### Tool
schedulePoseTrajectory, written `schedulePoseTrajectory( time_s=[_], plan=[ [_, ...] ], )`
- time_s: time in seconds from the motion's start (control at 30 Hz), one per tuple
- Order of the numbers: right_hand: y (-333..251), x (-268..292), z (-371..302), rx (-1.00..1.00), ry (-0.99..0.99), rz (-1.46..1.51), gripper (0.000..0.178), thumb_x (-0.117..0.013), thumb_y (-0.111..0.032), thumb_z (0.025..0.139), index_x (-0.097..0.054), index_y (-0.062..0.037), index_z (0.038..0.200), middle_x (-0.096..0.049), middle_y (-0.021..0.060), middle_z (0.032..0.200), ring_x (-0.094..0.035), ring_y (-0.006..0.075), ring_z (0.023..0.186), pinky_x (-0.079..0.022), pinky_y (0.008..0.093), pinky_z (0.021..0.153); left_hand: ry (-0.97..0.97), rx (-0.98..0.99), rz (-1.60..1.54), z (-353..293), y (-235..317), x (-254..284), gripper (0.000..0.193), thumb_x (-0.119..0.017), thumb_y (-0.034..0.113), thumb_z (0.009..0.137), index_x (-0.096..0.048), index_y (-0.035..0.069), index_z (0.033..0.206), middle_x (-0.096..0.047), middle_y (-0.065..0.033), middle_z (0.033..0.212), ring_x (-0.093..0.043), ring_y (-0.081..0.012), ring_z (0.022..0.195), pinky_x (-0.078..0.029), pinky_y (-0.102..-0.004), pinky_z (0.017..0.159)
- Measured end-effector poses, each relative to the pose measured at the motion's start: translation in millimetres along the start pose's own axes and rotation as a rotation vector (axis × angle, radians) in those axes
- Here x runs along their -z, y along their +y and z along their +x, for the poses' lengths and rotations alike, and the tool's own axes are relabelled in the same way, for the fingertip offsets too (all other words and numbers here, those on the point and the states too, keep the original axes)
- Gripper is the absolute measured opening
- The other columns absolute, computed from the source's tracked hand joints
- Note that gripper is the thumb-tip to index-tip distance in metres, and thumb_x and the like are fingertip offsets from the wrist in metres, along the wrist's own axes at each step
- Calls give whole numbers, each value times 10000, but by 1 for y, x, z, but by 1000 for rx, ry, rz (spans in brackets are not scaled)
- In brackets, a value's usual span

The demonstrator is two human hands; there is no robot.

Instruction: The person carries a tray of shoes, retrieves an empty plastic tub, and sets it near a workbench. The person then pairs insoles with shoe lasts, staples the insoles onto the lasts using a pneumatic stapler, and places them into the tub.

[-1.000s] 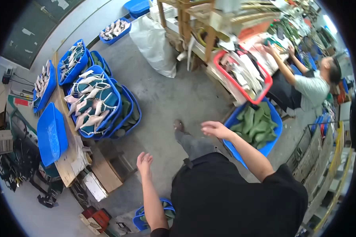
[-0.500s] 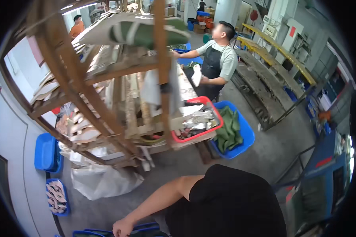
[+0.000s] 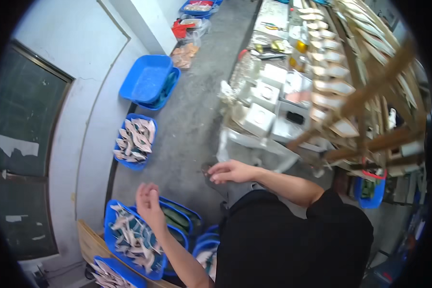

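At the lower left, beside a wooden plank [image 3: 87, 241], a blue tub [image 3: 109, 229] is filled with pale and teal pieces [image 3: 129, 237]. Over its far right edge, as seen from above, the left hand [image 3: 150, 204] is held loosely open, its fingers slightly bent and close together; whether the rim is touched cannot be told. Just beyond, green pieces [image 3: 176, 217] are held in further tubs, partly hidden by the forearm. Near the middle, the right hand [image 3: 229, 171] is held above the grey floor [image 3: 177, 144], its fingers loosely curled and the palm left unclosed. Along the white wall [image 3: 98, 53], another blue tub [image 3: 136, 166] is loaded with pale pieces. White boxes [image 3: 259, 120] are set beside a wooden rack [image 3: 365, 102].
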State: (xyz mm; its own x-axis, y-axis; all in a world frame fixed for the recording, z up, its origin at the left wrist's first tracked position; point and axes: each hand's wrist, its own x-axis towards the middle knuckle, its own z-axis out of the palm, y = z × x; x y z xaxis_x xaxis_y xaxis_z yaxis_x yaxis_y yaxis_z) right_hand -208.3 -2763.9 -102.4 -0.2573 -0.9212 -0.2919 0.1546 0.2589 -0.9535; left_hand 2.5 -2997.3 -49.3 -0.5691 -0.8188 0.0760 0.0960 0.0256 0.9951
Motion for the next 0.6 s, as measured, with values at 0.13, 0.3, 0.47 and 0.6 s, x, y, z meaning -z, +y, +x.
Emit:
schedulePoseTrajectory(
  time_s=[0.13,0.3,0.47,0.6],
  plan=[
    [-48,28,159,-18,55,222,423,-648,-257,1004,-583,-29,1355,-708,88,1172,-671,144,1029,-533,286,860,38,319,-25,121,-76,81,516,-694,95,938,-491,-11,1401,-677,-132,1136,-657,-195,988,-537,-290,840],
    [-152,71,294,140,444,135,452,-656,-289,995,-585,-5,1340,-700,90,1177,-676,141,1037,-538,300,889,316,855,6,203,-246,129,286,-716,159,857,-666,35,1109,-720,-101,917,-665,-244,757,-543,-363,702],
    [-191,138,400,211,478,170,460,-663,-296,991,-586,2,1334,-693,90,1181,-674,130,1031,-539,295,888,67,1145,207,343,-283,73,189,-681,186,835,-690,53,969,-724,-118,883,-666,-286,739,-546,-402,695],
    [-167,206,471,-12,667,200,407,-683,-297,977,-649,7,1245,-734,78,1045,-696,137,928,-562,309,842,-147,1169,325,492,-320,62,157,-653,208,817,-710,67,857,-727,-132,855,-667,-320,724,-549,-434,688]
  ],
)
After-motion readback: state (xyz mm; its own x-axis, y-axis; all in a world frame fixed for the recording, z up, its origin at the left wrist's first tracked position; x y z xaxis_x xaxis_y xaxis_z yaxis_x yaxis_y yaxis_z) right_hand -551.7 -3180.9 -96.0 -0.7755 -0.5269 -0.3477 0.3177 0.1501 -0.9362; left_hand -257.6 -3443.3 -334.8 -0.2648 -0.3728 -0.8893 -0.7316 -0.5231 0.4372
